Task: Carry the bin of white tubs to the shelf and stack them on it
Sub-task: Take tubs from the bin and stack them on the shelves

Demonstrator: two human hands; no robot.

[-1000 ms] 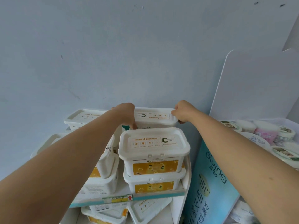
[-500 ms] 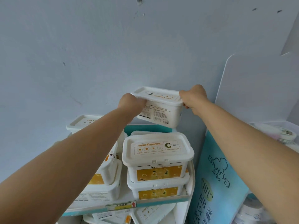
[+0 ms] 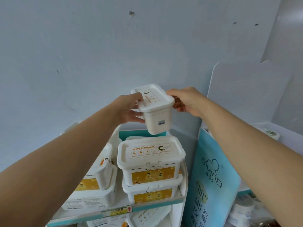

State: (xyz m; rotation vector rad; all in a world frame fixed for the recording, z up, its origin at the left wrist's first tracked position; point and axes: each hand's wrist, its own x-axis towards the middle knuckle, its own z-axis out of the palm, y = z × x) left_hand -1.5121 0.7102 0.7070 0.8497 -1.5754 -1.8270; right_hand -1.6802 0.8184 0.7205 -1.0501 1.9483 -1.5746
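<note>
The pale wall (image 3: 82, 54) fills the upper frame. Below it, in the lower middle, the shelf (image 3: 157, 207) already carries the centre stack (image 3: 150, 161) of white tubs and, to its left, the left stack (image 3: 98, 177), which leans. At mid-frame I keep the held tub (image 3: 155, 110) above the centre stack, clear of its lid, end-on and tilted (I judge so I can square it up before setting it down). It sits between my hands. My left hand (image 3: 129, 108) curls round its left side, thumb on the lid rim. My right hand (image 3: 186, 100) grips the right rim, fingertips mostly hidden behind the tub.
</note>
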